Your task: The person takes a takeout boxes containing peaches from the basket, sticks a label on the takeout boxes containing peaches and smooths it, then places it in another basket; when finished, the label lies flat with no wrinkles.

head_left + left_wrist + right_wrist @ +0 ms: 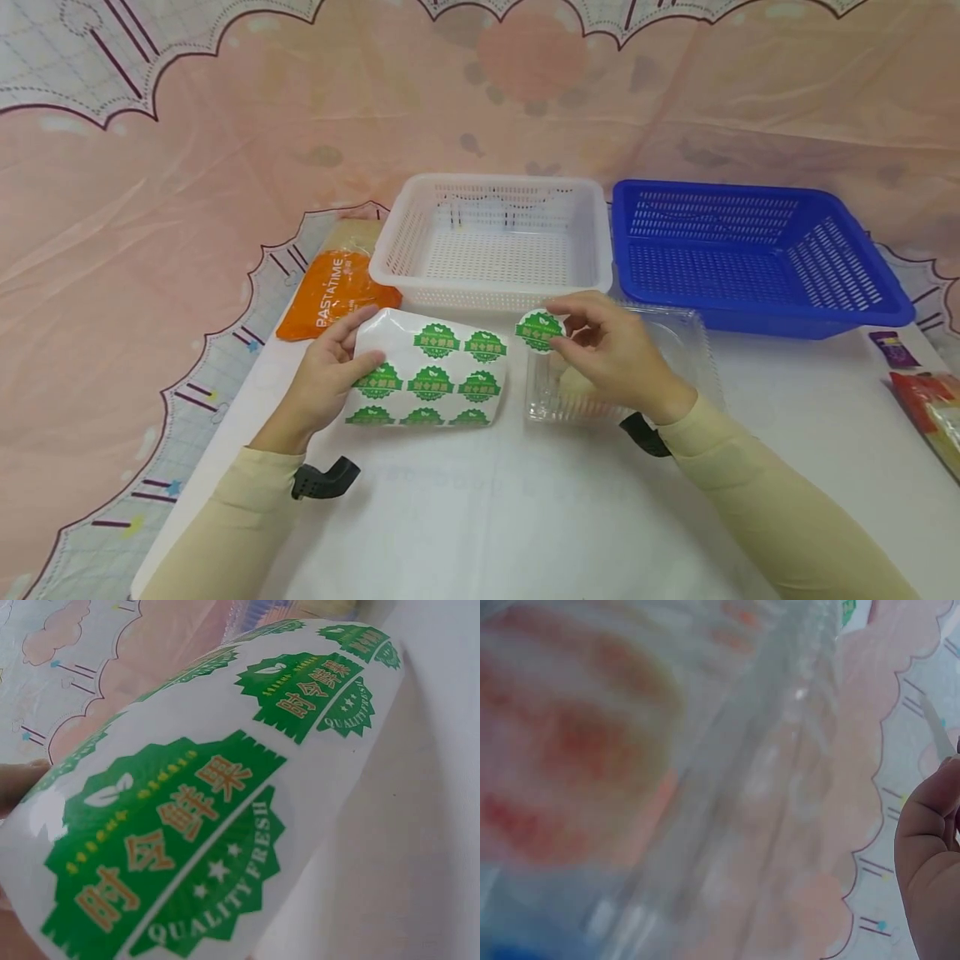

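Observation:
My left hand (318, 375) grips the left edge of a white sheet of stickers (431, 384), thumb on top. Green badges with leaf marks and the words "QUALITY FRESH" cover the sheet (187, 825), which curves in the left wrist view. Between thumb and fingers, my right hand (626, 354) pinches a single round sticker (536, 332), just right of the sheet. Edge-on, that sticker (936, 729) shows as a thin white strip in the right wrist view. Under the right hand sits a clear plastic box (693, 367) holding pale, red-tinged pieces (585, 742), blurred up close.
A white basket (491, 293) and a blue basket (765, 315) stand behind the hands. An orange pasta bag (333, 292) lies at the left. On the right are a small purple packet (892, 348) and a red-and-yellow packet (930, 408). White cloth covers the table (480, 517).

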The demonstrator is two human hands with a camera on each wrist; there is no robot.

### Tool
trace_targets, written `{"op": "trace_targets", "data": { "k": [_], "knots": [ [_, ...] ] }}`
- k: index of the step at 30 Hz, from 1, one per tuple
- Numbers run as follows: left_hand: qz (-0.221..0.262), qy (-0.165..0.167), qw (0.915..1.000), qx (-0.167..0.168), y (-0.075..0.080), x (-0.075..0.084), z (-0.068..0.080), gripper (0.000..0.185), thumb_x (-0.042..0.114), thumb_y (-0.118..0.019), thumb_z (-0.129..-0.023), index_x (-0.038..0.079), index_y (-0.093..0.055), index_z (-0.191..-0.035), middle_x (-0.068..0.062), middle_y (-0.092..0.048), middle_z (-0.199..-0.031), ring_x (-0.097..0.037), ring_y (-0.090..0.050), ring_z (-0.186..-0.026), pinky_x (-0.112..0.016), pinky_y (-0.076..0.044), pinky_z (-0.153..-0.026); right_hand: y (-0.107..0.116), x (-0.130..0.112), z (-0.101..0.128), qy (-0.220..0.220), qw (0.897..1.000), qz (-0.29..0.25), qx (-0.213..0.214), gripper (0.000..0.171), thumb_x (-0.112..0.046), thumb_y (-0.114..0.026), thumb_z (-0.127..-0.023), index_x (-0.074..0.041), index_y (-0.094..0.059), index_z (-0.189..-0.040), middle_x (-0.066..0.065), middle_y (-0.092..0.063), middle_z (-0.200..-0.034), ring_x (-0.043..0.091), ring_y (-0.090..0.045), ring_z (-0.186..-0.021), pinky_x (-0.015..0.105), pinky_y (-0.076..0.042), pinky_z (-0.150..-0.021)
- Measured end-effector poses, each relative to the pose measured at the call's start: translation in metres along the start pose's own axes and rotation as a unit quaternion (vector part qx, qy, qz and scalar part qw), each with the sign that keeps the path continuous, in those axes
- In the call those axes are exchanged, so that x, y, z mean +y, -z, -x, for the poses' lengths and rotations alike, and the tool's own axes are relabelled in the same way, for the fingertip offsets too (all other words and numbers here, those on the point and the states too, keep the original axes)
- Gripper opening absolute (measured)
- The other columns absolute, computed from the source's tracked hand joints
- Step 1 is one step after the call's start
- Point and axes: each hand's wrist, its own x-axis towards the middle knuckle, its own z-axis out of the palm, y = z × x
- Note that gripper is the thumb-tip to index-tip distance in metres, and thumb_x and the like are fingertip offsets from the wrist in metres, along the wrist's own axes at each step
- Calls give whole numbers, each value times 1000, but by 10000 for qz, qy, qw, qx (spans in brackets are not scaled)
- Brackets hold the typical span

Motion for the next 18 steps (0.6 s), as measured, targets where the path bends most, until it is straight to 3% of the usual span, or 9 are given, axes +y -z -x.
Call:
{"op": "trace_targets", "data": {
  "k": [18],
  "knots": [
    [-48,385,9991,166,2,-10,-11,64,5,-58,-101,9,-28,-158,-23,-51,-143,-12,-68,-102,-29,-55,-86,30,17,17,-686,9972,-52,284,32,13,-70,-86,3,-68,-116,13,-64,-109,9,-62,-88,17,-55,-76]
  ]
}}
